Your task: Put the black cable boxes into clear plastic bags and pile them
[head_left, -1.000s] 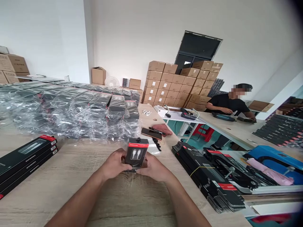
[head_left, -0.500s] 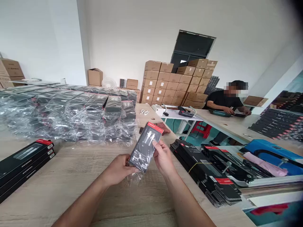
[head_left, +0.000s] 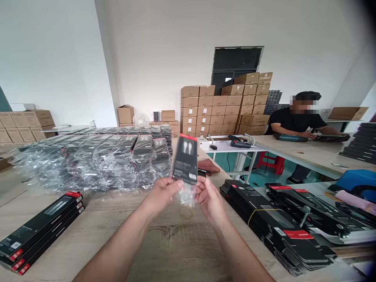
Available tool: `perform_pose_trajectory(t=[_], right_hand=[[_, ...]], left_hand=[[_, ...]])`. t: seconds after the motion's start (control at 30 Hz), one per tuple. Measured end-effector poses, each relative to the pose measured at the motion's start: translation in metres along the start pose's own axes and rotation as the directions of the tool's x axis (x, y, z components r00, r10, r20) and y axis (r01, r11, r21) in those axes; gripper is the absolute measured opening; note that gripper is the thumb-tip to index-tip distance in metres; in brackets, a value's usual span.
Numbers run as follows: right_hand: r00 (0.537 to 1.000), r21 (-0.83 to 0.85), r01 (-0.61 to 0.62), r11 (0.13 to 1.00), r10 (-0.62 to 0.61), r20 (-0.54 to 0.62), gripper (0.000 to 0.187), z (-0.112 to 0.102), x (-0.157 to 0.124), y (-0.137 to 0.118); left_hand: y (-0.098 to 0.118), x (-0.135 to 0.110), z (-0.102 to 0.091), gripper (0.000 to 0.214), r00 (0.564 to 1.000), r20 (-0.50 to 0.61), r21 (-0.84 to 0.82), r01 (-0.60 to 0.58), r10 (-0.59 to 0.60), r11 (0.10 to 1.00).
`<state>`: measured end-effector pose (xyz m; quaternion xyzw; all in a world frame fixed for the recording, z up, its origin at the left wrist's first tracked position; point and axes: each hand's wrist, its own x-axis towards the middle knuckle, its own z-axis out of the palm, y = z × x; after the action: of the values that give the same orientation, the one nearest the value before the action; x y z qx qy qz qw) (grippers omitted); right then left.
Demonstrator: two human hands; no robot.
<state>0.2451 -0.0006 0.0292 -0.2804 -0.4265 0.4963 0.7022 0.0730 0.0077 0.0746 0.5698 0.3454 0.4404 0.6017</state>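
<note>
Slim black red-topped box [head_left: 185, 158] held upright.
Left hand [head_left: 162, 194] and right hand [head_left: 210, 199] fingers pinch its plastic-sleeved lower end.

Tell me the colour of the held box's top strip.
Red, on a black box; head view.

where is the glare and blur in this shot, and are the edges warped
Head view: glare glints off the plastic-wrapped packs; the black box between left hand and right hand looks slightly soft; edges bow from the wide lens, with a dark top-right corner; light is soft and even, shadows on the table faint.
</note>
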Motion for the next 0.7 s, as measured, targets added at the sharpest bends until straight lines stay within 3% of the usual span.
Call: perform_pose_trajectory(t=[0.13, 0.27, 0.37, 0.47, 0.53, 0.6, 0.7], right_hand=[[0.999, -0.028, -0.046, 0.999, 0.047, 0.026, 0.034, -0.003, 0.000, 0.007], [0.994, -0.108, -0.107, 0.988, 0.108, 0.007, 0.035, -0.007, 0.002, 0.014], [0.993, -0.199, -0.116, 0.973, 0.113, -0.025, 0.035, -0.010, 0.005, 0.019], [0.994, -0.309, -0.110, 0.945, 0.101, -0.044, 0.038, -0.015, 0.008, 0.021], [0.993, -0.375, -0.121, 0.919, 0.105, -0.062, 0.042, -0.018, 0.010, 0.021], [0.991, -0.429, -0.133, 0.894, 0.106, -0.088, 0.044, -0.022, 0.014, 0.023], [0.992, -0.468, -0.120, 0.876, 0.089, -0.088, 0.042, -0.024, 0.021, 0.028]], left_hand=[[0.034, 0.038, -0.014, 0.036, 0.991, -0.134, -0.249, -0.018, -0.016, 0.968], [0.033, 0.040, -0.026, 0.039, 0.951, -0.267, -0.379, 0.042, -0.153, 0.925], [0.014, 0.012, -0.035, 0.050, 0.957, -0.253, -0.243, 0.081, -0.143, 0.967], [0.000, -0.024, -0.065, 0.046, 0.956, -0.294, 0.169, 0.060, -0.008, 0.984], [-0.001, -0.045, -0.102, 0.041, 0.915, -0.374, 0.554, 0.089, 0.152, 0.828], [0.005, -0.066, -0.150, 0.038, 0.840, -0.450, 0.818, 0.252, 0.304, 0.517], [0.012, -0.104, -0.223, 0.044, 0.749, -0.514, 0.834, 0.551, 0.419, 0.038]])
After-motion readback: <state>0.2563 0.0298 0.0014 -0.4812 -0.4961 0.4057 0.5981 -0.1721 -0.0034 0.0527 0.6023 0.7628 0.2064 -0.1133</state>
